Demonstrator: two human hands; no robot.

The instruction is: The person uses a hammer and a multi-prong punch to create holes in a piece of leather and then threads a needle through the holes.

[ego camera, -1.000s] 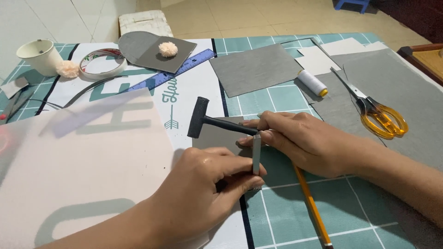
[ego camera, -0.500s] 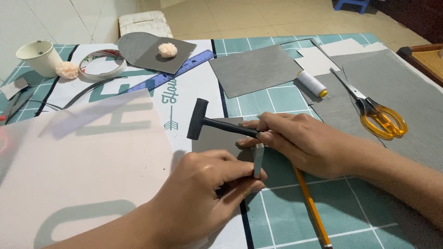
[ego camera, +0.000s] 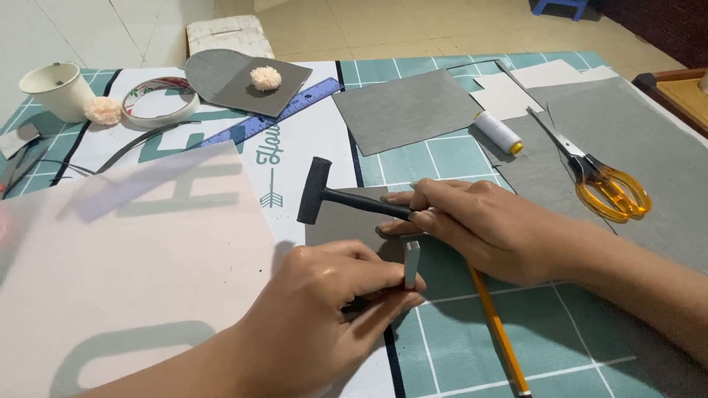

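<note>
My right hand (ego camera: 487, 228) grips the handle of a small black hammer (ego camera: 316, 190), whose head points left over a grey fabric piece (ego camera: 343, 221) on the cutting mat. My left hand (ego camera: 324, 302) pinches a small grey metal bar (ego camera: 411, 264) upright, just below the right hand's fingers. A yellow pencil (ego camera: 498, 332) lies on the mat under my right wrist.
A translucent white sheet (ego camera: 125, 265) covers the left. Further back lie a blue ruler (ego camera: 273, 118), a tape roll (ego camera: 158, 99), a white cup (ego camera: 55, 88), pom-poms, grey fabric pieces (ego camera: 405, 107), a white thread spool (ego camera: 498, 133) and orange-handled scissors (ego camera: 608, 188).
Both hands and the hammer have stayed almost in place; the hammer head has shifted very slightly.
</note>
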